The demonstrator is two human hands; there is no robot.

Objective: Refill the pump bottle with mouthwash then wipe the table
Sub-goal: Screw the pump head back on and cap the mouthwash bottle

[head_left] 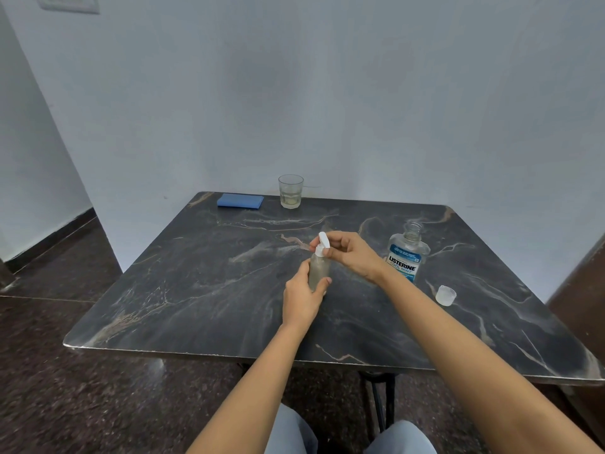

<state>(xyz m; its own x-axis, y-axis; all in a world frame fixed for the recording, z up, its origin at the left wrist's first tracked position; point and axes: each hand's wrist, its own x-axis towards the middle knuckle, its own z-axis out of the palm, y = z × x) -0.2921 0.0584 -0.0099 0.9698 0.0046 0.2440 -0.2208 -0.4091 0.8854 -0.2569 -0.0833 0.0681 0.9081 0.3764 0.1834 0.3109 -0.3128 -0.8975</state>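
Obs.: The small clear plastic pump bottle [319, 268] stood upright near the middle of the dark marble-patterned table [196, 290], held between both hands.

- The left hand [302, 298] was wrapped round the lower body, with the thumb on the near side and the fingers curled behind.
- The right hand [352, 253] came in from the right, its fingertips pinching the white pump head [322, 242] at the neck.
- Whether the head was being screwed on or off could not be told.
- The contents looked pale and the fill level was unclear.

Handling (judgement):
- The bottle is likely light and thin-walled, so it would give under a hard squeeze.
- Its smooth sides could be slippery if wetted, and its narrow base would tip easily.
- It is best steadied low on the body, with the twist applied at the collar and not at the nozzle.

Surroundings:
- The clear mouthwash bottle [406, 260] with a blue label stood uncapped just right of the right hand.
- Its translucent cap [445, 295] lay apart from it, toward the right edge.
- A glass tumbler [290, 191] holding a little pale liquid stood at the far edge.
- A folded blue cloth [240, 201] lay to its left, well apart from the hands.
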